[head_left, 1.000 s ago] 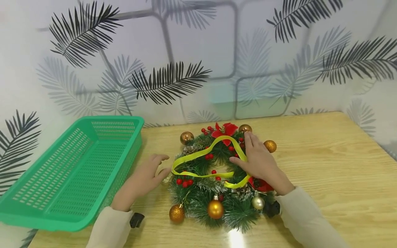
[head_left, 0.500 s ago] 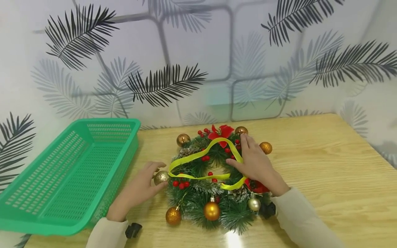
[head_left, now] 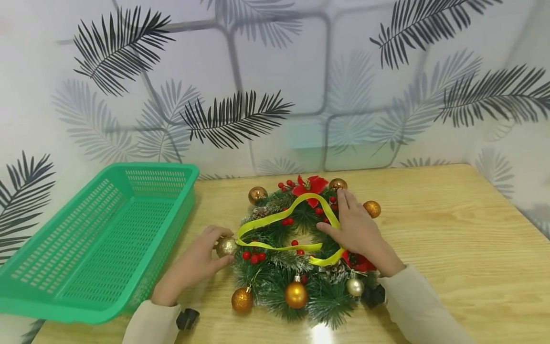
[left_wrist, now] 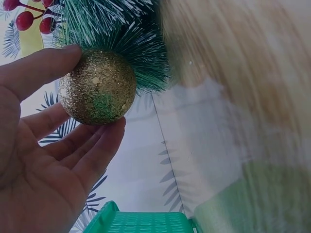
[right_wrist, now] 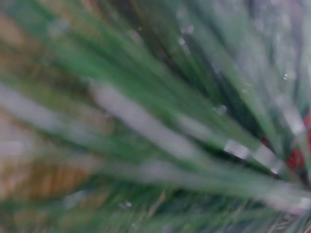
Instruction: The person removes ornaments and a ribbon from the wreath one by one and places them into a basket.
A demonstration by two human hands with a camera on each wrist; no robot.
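A green Christmas wreath (head_left: 279, 260) with frosted needles, red berries, red flowers and pinecones lies flat on the table. Over it loops a yellow ribbon (head_left: 264, 221). At the wreath's left edge, my left hand (head_left: 193, 262) holds a gold glitter bauble (head_left: 226, 247); in the left wrist view the thumb lies on one side of the bauble (left_wrist: 99, 90) and the fingertips on the other. My right hand (head_left: 358, 231) rests with extended fingers on the wreath's right side, beside the ribbon. Only blurred needles (right_wrist: 146, 126) fill the right wrist view.
On the left stands a green plastic basket (head_left: 116, 239) with perforated sides. Other baubles hang around the wreath, among them an orange one (head_left: 296, 295) at the front and a copper one (head_left: 258, 195) at the back. A leaf-patterned wall (head_left: 275, 71) rises behind the table (head_left: 451, 229).
My left hand has come round the gold glitter bauble, which was largely hidden behind its fingers a second ago. The right hand stays on the wreath. The head view has shifted slightly.
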